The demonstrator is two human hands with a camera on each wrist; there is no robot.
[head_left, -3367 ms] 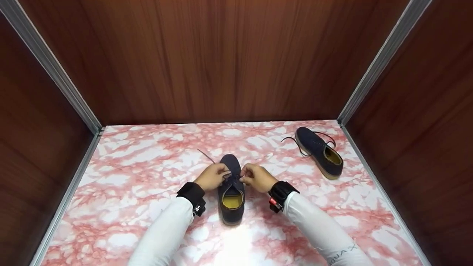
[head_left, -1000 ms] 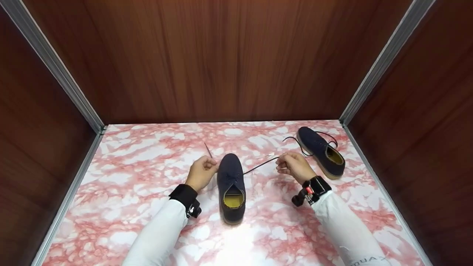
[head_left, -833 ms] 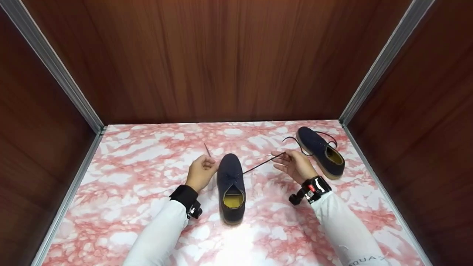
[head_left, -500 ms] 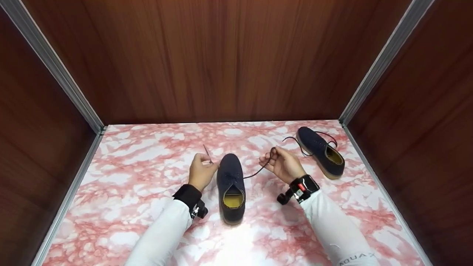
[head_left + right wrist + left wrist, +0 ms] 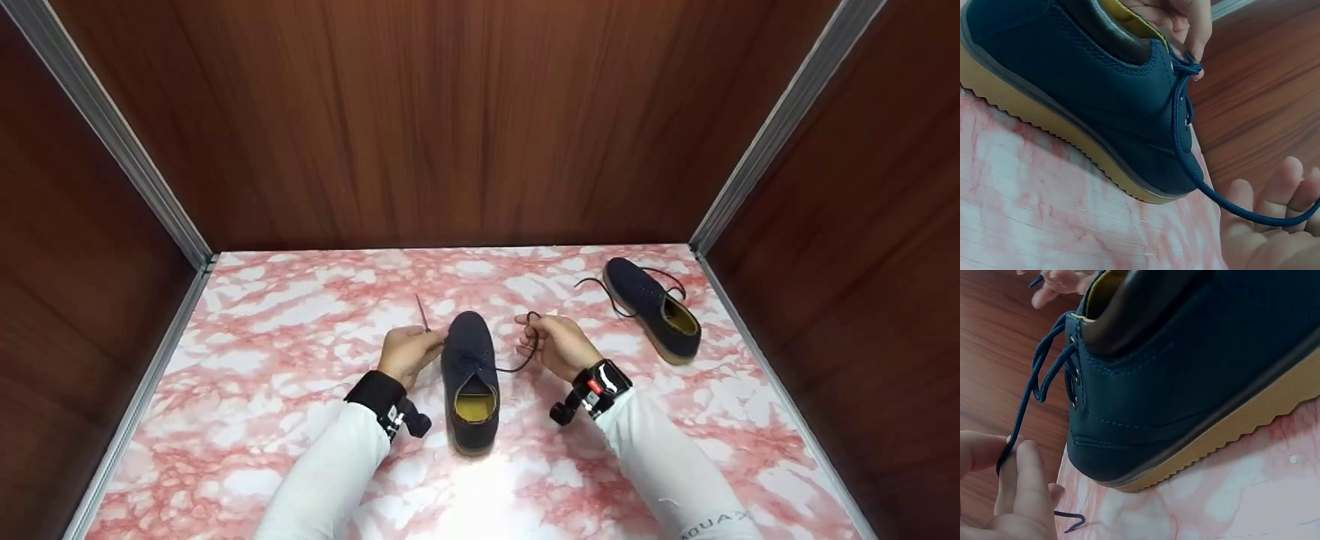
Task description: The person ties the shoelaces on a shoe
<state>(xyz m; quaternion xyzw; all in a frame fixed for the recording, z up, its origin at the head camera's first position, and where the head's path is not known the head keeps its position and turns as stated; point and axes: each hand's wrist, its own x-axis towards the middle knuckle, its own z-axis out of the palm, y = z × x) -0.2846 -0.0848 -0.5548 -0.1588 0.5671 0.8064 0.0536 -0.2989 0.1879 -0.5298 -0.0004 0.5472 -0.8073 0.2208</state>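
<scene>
A dark navy lace-up shoe (image 5: 469, 337) with a yellow lining stands upright, toe away from me. On its left side my left hand (image 5: 409, 352) pinches one shoelace end between thumb and fingers; the left wrist view shows that lace (image 5: 1022, 405) running up to the eyelets. The lace tip pokes out beyond the fingers. To the right of the shoe, my right hand (image 5: 559, 345) holds the other shoelace end (image 5: 517, 370) in a slack loop. In the right wrist view this lace (image 5: 1241, 212) crosses the curled fingers; its tip is out of sight.
A matching shoe (image 5: 651, 309) with loose laces lies at the back right. Pink-and-white marbled tabletop (image 5: 300, 315) surrounds both shoes. Dark wood panels (image 5: 450, 127) with metal corner strips enclose the back and sides.
Both hands first worked close over the shoe, then drew apart with the lace ends. Since then my right hand has come back left toward the shoe, and its lace has gone slack.
</scene>
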